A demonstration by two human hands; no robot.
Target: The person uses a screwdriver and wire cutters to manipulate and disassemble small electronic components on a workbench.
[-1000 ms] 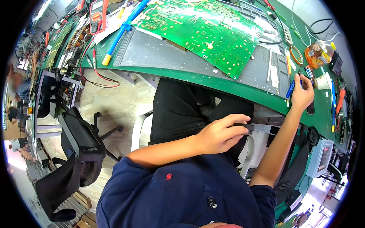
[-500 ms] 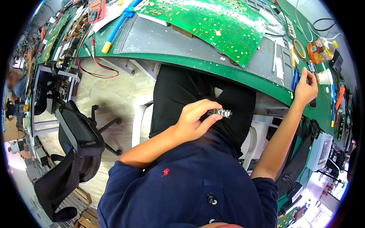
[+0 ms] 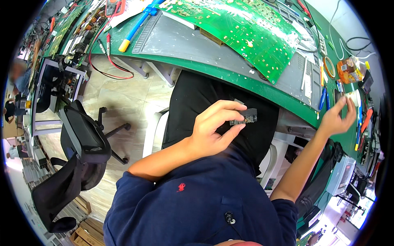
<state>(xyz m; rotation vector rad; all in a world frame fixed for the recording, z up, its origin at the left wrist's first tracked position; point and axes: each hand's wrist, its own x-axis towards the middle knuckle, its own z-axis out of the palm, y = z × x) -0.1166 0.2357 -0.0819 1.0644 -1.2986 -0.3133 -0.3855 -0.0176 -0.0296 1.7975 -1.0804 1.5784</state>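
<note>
My left hand [image 3: 213,129] is raised over my lap and pinches a small dark electronic component [image 3: 245,117] between thumb and fingers. My right hand [image 3: 337,117] reaches out to the right over the green workbench [image 3: 230,71], its fingers spread by a small white cup-like object [image 3: 353,97] and blue pens [image 3: 323,98]. It holds nothing that I can see. A large green circuit board [image 3: 242,28] lies on a grey mat [image 3: 180,41] at the top of the bench.
A blue-handled tool [image 3: 135,26] and red test leads [image 3: 107,53] lie at the bench's left. A roll of tape [image 3: 328,67] and an orange packet [image 3: 348,69] sit far right. A black office chair [image 3: 82,139] stands on the floor to my left.
My left hand has lifted the small component up from my lap toward the bench. My right hand has opened and shifted slightly along the bench's right side.
</note>
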